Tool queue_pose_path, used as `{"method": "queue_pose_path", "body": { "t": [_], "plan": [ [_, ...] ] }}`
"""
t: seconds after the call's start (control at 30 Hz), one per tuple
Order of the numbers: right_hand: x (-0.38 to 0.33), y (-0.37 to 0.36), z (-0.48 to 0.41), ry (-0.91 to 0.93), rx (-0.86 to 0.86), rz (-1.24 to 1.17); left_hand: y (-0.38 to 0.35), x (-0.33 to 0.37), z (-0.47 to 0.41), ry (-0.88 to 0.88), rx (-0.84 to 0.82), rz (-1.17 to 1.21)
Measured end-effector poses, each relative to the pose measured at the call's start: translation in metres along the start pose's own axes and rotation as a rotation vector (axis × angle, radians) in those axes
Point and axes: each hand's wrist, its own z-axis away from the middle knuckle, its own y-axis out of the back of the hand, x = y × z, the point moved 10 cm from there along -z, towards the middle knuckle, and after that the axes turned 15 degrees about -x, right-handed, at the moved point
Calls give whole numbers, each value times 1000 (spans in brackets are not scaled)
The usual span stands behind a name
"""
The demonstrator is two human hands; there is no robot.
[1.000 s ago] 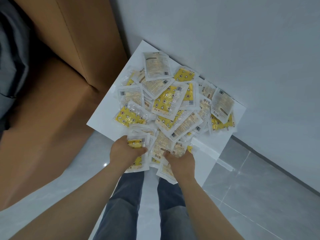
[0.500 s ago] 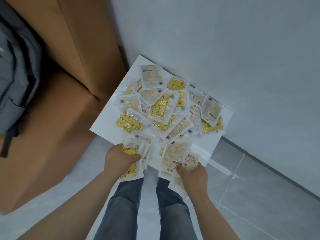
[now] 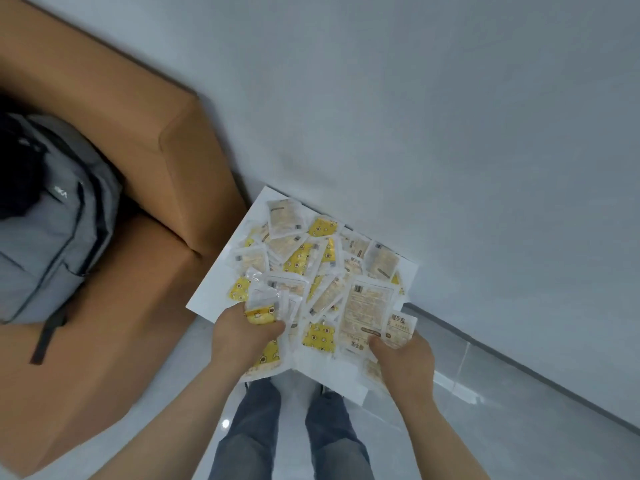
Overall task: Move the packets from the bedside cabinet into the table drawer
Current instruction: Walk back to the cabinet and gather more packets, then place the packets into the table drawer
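Gripping a bunch of packets [image 3: 263, 306], the left hand [image 3: 242, 337] curls tight at the near edge of the white cabinet [image 3: 218, 285]. The right hand [image 3: 405, 358] grips more there too. Other packets lie piled on the cabinet top.

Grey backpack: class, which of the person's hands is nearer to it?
Left. The left hand is right of the backpack, holding packets; the right hand is farther right.
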Motion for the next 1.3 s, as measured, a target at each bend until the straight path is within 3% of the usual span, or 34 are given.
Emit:
{"method": "queue_pose_path", "body": {
  "t": [0.6, 0.83, 1.1, 1.3],
  "plan": [
    [-255, 174, 166, 607, 226, 17, 92, 289, 184, -602, 100, 101],
    [-323, 190, 268, 745, 408, 35, 143, 356, 251, -836, -15, 108],
    [-336, 197, 367, 721, 641, 104, 158, 395, 302, -1055, -193, -26],
    [-309, 216, 429, 586, 835, 196, 125, 419, 344, -1150, -298, -134]
  ]
}}
